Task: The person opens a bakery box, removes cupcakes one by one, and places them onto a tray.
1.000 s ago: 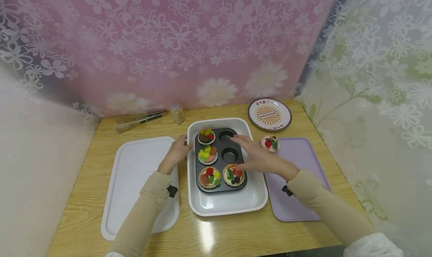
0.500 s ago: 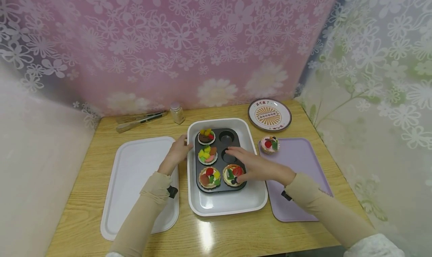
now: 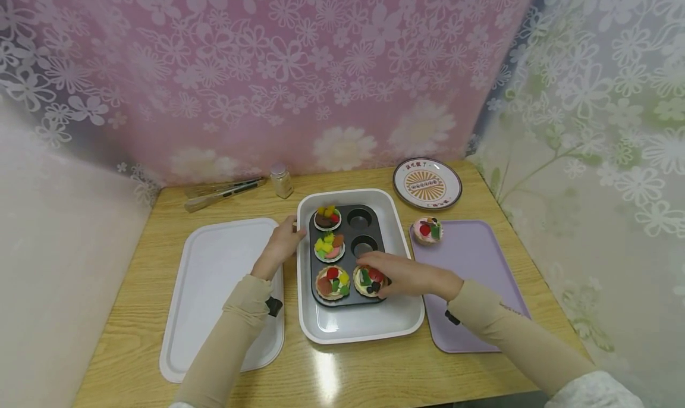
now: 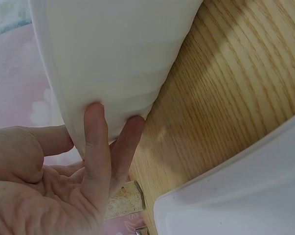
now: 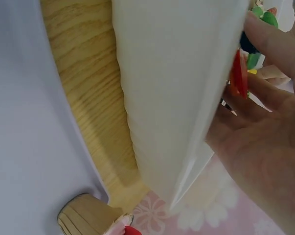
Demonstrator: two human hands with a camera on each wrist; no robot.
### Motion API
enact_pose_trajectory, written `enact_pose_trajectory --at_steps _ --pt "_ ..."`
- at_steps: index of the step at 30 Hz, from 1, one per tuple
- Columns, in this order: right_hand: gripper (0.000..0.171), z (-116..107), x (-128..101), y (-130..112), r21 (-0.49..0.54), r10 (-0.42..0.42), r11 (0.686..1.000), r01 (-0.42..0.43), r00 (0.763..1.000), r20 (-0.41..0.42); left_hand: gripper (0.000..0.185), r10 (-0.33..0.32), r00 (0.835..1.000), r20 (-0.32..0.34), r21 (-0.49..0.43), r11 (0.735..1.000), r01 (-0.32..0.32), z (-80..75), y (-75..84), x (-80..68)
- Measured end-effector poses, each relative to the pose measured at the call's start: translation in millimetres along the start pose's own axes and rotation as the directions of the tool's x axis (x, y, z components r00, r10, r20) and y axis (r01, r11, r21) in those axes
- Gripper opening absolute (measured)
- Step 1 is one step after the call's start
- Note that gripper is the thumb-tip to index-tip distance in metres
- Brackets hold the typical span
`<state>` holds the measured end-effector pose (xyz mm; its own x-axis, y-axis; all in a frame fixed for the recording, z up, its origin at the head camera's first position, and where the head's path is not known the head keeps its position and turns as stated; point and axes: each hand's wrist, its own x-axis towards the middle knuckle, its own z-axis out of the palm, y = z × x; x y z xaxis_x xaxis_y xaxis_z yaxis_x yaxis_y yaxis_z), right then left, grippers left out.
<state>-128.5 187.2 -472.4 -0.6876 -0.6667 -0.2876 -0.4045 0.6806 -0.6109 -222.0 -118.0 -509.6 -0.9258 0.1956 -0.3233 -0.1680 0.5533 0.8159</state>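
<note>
In the head view, a black muffin tin (image 3: 349, 229) lies inside a deep white tray (image 3: 369, 328). My left hand (image 3: 280, 241) holds this tray's left side, thumb at the rim and fingertips against the outer wall, as the left wrist view shows. My right hand (image 3: 409, 274) has its thumb and fingers round a toy fruit tart (image 3: 366, 280) in the tin's near right cup. Three more toy tarts fill the left column: one with red and yellow fruit (image 3: 332, 282), one with yellow pieces (image 3: 329, 246) and a chocolate one (image 3: 327, 217). Two right cups are bare.
A flat white tray (image 3: 225, 295) lies to the left. On the right, a pink-topped cupcake (image 3: 428, 231) stands at the far left corner of a purple tray (image 3: 471, 265). Behind are a patterned plate (image 3: 427, 183), a small jar (image 3: 280, 181) and tongs (image 3: 225, 194).
My right hand has moved toward me and down, from over the bare right cups to round the near right tart. My left hand stays at the deep tray's rim.
</note>
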Motion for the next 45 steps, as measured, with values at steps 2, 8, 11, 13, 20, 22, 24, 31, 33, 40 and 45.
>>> enact_pose_trajectory --at_steps 2,8,11,13,20,22,24,31,33,40,45 --pt "0.076 3 1 1 -0.017 -0.014 1.0 0.014 1.0 0.002 0.054 -0.002 1.0 0.0 -0.002 1.0 0.002 0.4 -0.2 0.2" --pt "0.074 10 2 4 -0.077 -0.057 0.996 0.056 0.998 -0.02 0.054 -0.009 1.0 0.002 0.005 1.0 0.009 0.3 -0.8 0.8" --pt "0.073 11 2 5 -0.097 -0.077 0.993 0.074 0.997 -0.026 0.055 -0.012 1.0 0.006 -0.001 1.0 0.012 -0.1 -1.3 0.9" --pt "0.072 11 3 4 -0.105 -0.081 0.991 0.077 0.996 -0.031 0.055 -0.012 1.0 0.009 -0.009 1.0 0.012 -0.3 -1.4 0.7" --pt "0.068 12 4 2 -0.143 -0.065 0.988 0.057 0.996 -0.057 0.054 -0.012 1.0 -0.004 0.02 1.0 0.012 -0.2 0.1 -1.8" --pt "0.068 13 5 2 -0.15 -0.064 0.987 0.054 0.996 -0.063 0.054 -0.012 1.0 -0.006 0.02 1.0 0.012 0.2 -0.2 -1.7" --pt "0.068 13 5 2 -0.155 -0.064 0.987 0.052 0.996 -0.069 0.054 -0.011 1.0 -0.007 0.015 1.0 0.011 0.5 -0.4 -1.6" --pt "0.066 12 6 3 -0.139 -0.047 0.99 0.036 0.996 -0.079 0.054 -0.011 1.0 0.0 0.003 1.0 0.011 1.0 -1.4 -1.3" --pt "0.065 11 6 3 -0.128 -0.043 0.991 0.032 0.996 -0.081 0.054 -0.014 1.0 0.001 -0.001 1.0 0.014 0.9 -1.0 -1.6" --pt "0.064 8 6 2 -0.102 -0.027 0.995 0.019 0.997 -0.071 0.055 -0.013 1.0 0.001 -0.003 1.0 0.013 0.0 0.4 -1.5" --pt "0.064 8 7 4 -0.087 -0.015 0.996 0.008 0.997 -0.074 0.054 -0.011 1.0 0.002 -0.008 1.0 0.011 0.9 -0.6 -0.3"
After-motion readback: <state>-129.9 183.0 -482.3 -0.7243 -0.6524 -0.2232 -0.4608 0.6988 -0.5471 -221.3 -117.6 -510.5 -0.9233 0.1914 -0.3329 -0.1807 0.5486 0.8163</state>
